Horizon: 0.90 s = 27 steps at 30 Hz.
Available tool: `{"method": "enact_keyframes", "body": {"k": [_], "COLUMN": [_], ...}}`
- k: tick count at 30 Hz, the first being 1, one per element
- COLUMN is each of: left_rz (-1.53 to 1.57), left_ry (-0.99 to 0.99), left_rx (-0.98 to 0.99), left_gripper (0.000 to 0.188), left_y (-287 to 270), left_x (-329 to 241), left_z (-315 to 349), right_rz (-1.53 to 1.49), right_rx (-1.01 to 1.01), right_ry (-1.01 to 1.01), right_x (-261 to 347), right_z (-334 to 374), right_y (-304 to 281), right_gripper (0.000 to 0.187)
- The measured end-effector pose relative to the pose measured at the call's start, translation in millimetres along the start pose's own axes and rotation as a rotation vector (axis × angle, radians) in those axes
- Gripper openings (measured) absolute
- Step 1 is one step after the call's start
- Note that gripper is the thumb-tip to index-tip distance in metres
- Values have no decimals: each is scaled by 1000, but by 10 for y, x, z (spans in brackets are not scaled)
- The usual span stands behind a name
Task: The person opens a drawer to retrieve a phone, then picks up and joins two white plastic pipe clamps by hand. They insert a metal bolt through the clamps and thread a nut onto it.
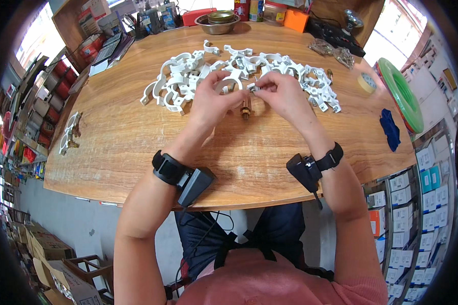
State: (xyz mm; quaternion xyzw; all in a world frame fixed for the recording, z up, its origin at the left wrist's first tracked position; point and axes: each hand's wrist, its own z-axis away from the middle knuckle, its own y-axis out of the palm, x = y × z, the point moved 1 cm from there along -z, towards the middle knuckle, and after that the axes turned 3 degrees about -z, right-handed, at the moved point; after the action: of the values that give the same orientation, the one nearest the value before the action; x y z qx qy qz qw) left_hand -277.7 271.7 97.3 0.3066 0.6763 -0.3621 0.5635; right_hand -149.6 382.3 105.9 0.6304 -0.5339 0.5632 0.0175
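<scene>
Above the middle of the table, my left hand (212, 99) is closed round a white curved pipe clamp (232, 81), its loop showing between thumb and fingers. My right hand (285, 96) pinches a small whitish-grey piece (252, 87) right beside the clamp's end; whether the two are joined I cannot tell. Just below the fingertips is a brass-coloured bolt (246, 111) with a nut-like end, its upper part hidden. Behind both hands spreads a pile of white pipe clamps (180, 76), larger halves to the left and smaller pieces (318, 86) to the right.
At the table's left edge lie white clamps with brass-coloured bolts (71, 133). A metal bowl (217, 25) stands at the back. To the right are clear bags of hardware (333, 52), a tape roll (366, 83), a dark blue cloth (390, 130) and green hose coils (399, 96).
</scene>
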Motion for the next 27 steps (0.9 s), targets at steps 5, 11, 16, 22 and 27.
{"method": "enact_keyframes", "body": {"k": [5,11,16,22,27], "left_rz": [465,760,796,720,767], "left_ry": [-113,-268,-283,-290,-282], "left_rx": [122,286,412,393,504], "left_gripper": [35,31,39,44,51], "left_y": [-78,12,59,79,71], "left_x": [50,-91,-61,-58,-67], "left_z": [-61,48,66,51,41], "right_rz": [333,-343,-627,-636,-749], "right_rx": [265,121,119,227,200], "right_ry": [92,172,156,210,255], "right_x": [-228,-27,82,-13,-3], "right_z": [-1,-28,34,16,15], "right_y": [10,0,31,23,8], "right_gripper": [16,27,26,23,19]}}
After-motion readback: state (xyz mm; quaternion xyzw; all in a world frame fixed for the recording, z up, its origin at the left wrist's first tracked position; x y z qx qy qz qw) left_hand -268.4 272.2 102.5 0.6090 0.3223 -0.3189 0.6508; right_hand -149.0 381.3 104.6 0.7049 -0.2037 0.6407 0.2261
